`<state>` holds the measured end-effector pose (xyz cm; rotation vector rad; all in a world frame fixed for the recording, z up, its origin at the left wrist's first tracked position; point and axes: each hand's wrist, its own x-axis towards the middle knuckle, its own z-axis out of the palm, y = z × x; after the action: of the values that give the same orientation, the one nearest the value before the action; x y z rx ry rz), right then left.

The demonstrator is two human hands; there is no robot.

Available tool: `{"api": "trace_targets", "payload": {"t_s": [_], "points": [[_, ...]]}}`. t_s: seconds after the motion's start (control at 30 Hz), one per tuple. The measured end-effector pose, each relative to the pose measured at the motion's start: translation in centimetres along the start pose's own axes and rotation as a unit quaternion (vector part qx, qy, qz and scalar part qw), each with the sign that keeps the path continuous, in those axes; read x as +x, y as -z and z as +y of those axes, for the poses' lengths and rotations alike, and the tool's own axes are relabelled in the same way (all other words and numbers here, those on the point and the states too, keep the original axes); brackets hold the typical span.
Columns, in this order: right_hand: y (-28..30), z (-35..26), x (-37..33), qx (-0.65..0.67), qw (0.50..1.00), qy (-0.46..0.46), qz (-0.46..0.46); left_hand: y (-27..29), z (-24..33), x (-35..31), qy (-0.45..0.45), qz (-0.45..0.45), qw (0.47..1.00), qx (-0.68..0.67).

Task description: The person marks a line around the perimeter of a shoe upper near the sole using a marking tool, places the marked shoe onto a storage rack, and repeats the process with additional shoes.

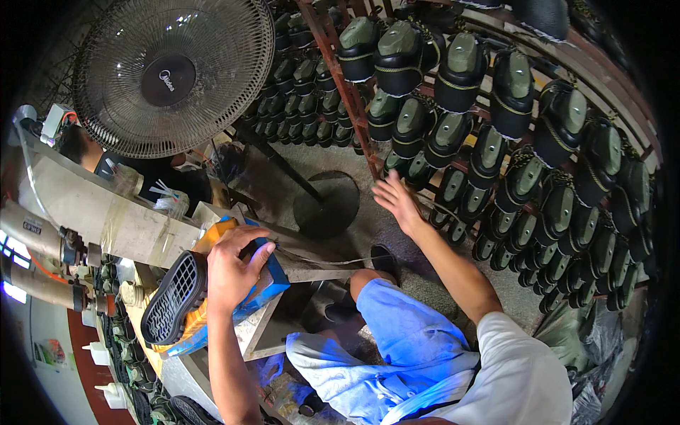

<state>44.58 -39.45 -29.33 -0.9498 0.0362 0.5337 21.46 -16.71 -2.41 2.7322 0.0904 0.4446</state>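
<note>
Sole of latticed black rubber [173, 301] slants along the blue-and-orange box's [273, 285] left edge, beside your nearer left hand [237, 263], grip unclear; right hand [398, 204] spread, empty.

From the right hand [398, 204], the way between 12 and 4 o'clock is blocked by rows of dark shoes on green lasts [453, 131]; at 9 o'clock, bare floor [370, 221] is left before the round fan base [322, 211] is met. From the left hand [237, 265], passage is barred by the fan head [134, 78] at 11 o'clock and by the black sole [164, 317] at 8.
</note>
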Motion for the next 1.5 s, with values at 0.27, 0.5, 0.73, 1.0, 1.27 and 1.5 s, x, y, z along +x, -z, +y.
{"api": "trace_targets", "payload": {"t_s": [0.27, 0.5, 0.73, 1.0, 1.27, 1.5], "points": [[-9.1, -7.0, 17.5, 0.304, 0.911, 0.04, 0.276, -0.3, 0.0, 0.3, 0.0, 0.004, 1.0, -0.026], [-4.6, -2.6, 16.2, 0.164, 0.981, 0.084, 0.064, -0.7, 0.3, 1.2, -0.015, 0.005, 0.999, -0.029], [2.7, 6.0, -8.3, -0.152, 0.977, -0.019, -0.146, -0.1, -1.0, -0.4, -0.091, 0.07, 0.992, 0.057], [-1.8, -11.6, -21.2, -0.372, 0.863, 0.005, -0.343, 7.0, 6.3, -6.3, -0.29, 0.015, 0.859, 0.422], [-20.9, -11.0, -17.6, -0.266, 0.805, 0.079, -0.525, 14.4, 3.7, -24.5, 0.007, 0.144, 0.882, 0.448], [-32.6, -0.9, -11.0, -0.443, 0.729, 0.299, -0.427, 15.8, -4.4, -30.0, 0.233, 0.248, 0.853, 0.395]]}}
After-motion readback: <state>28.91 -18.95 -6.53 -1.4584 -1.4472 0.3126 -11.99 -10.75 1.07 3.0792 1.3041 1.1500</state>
